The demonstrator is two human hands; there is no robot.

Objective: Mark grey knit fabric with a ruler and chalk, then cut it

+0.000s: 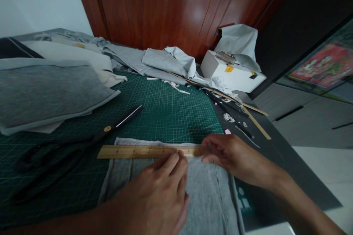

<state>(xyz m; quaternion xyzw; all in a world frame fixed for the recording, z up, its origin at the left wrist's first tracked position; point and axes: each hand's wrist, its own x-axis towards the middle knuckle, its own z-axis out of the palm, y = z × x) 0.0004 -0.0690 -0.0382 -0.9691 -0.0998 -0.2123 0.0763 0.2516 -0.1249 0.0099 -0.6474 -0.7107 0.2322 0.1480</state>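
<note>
Wooden ruler (149, 151): lies flat across the top edge of the grey fabric piece (204, 194), roughly parallel to the near edge of the mat; its right end is hidden under the right hand.
Grey fabric piece: spread flat on the green cutting mat (171, 110), its top hem just beyond the ruler, its right side reaching to the mat's right edge.
Left hand (157, 194): palm down on the fabric, fingers together and loosely bent, fingertips touching the ruler's near edge; it grips nothing.
Right hand (231, 154): fingers curled onto the ruler's right end, pinning it down; whether they close around it cannot be told.
Open room: bare mat beyond the ruler, up to the heaped cloth at the far edge.
Left side: black scissors (68, 150) lie diagonally, blades pointing up and right, tip well apart from the ruler; folded grey fabric stack (49, 95) behind them.
Right edge: long wooden sticks (248, 112) and scraps on the dark tabletop; white box (231, 71) at the far corner.
</note>
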